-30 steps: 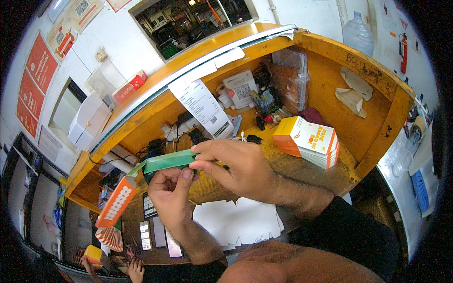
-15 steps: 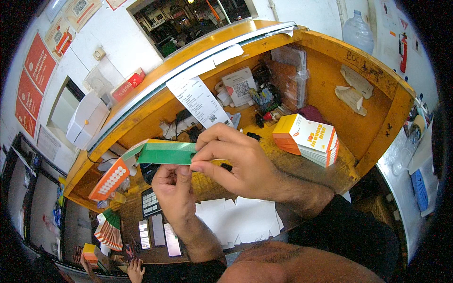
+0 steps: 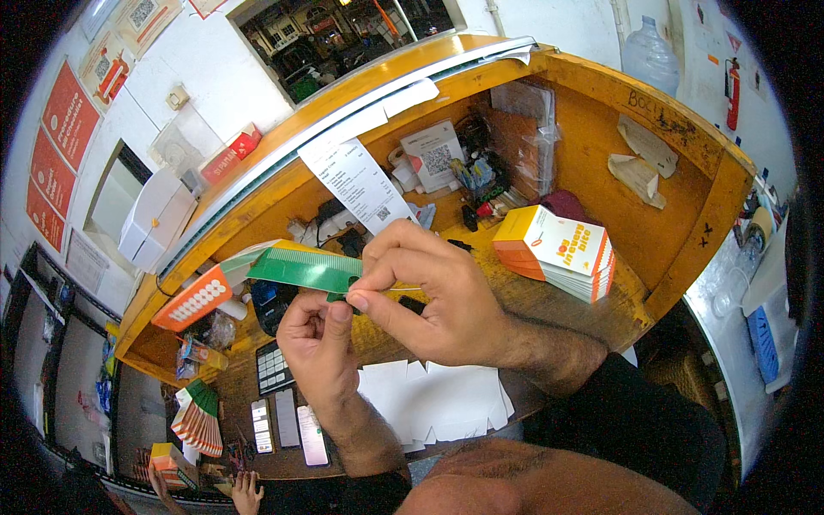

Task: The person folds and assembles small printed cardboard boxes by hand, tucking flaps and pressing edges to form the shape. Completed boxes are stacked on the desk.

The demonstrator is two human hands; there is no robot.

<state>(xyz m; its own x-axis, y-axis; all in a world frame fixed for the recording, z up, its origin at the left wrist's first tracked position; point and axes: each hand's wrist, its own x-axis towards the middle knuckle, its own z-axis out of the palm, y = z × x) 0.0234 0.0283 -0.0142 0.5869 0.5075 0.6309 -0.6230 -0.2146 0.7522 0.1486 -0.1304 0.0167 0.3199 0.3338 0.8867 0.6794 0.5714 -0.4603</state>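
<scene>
Held above the table, the green card strip is mid-fold, both the left hand and right hand fingers pinched on its end, needing a firm crease next.

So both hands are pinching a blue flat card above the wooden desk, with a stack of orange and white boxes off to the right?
Not quite: the card is green, not blue, as the head view shows. Both the left hand and right hand do pinch it above the wooden desk, with the stack of boxes at right.

Both forearms bare and hairy; left hand and right hand ungloved, ringless; dark shorts below.
</scene>
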